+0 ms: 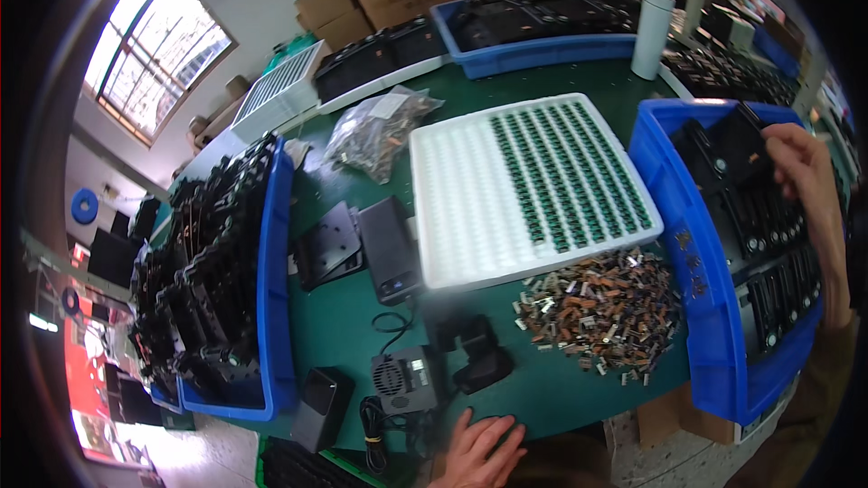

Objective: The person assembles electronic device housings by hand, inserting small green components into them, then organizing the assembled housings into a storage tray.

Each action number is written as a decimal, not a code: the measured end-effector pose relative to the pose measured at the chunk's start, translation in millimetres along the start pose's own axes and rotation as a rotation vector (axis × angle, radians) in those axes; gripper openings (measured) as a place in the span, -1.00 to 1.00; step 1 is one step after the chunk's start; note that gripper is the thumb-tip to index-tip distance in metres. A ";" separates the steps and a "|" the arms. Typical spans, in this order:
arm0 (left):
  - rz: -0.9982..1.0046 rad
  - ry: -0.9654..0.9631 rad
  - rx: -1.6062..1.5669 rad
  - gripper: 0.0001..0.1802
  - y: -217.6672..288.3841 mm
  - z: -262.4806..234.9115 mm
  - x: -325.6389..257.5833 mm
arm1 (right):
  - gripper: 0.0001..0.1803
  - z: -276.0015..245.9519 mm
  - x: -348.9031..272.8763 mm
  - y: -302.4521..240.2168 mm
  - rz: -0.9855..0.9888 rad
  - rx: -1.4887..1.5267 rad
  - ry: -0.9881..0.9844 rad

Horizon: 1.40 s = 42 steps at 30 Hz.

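While our right hand (800,161) curls half-closed at a black part (740,149) in the blue bin (714,343) right of the white tray (457,181), grip unclear, and our left hand (482,452) lies before it, loosely spread, seemingly empty, we could scrape neighbouring parts (785,303) by pulling crookedly.

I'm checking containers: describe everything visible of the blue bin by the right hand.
The blue bin is oblong, plastic-looking, with tall walls. Black parts with shiny round spots lie inside, some in rows. It stands on the right of the green table, beside a heap of small pieces. The right hand is by its far right corner.
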State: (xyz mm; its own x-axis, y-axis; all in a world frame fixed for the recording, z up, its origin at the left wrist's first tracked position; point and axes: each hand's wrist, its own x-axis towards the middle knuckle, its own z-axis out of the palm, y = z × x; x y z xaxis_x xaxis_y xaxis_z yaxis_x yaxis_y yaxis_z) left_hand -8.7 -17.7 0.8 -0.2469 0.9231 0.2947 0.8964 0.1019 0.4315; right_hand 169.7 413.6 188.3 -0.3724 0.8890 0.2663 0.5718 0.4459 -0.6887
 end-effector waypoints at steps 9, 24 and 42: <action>0.101 0.062 -0.117 -0.57 -11.0 -1.1 -0.2 | -0.70 191.8 -46.1 -194.7 -0.295 0.268 -0.840; 0.268 0.233 -0.036 -0.67 -22.4 15.6 -8.7 | 0.30 450.4 -53.2 -298.8 -0.990 -0.310 -1.084; 0.177 0.219 0.036 -0.58 -18.4 18.3 -8.9 | -0.08 451.2 -77.4 -316.9 -0.998 -0.335 -0.773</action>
State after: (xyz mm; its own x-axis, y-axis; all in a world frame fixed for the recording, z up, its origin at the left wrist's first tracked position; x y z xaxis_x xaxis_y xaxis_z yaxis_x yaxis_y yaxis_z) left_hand -16.3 -21.0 -25.4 -0.1557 0.8260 0.5418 0.9441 -0.0369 0.3275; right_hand -312.5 156.5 81.6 -0.9965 -0.0774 0.0301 -0.0818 0.9783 -0.1903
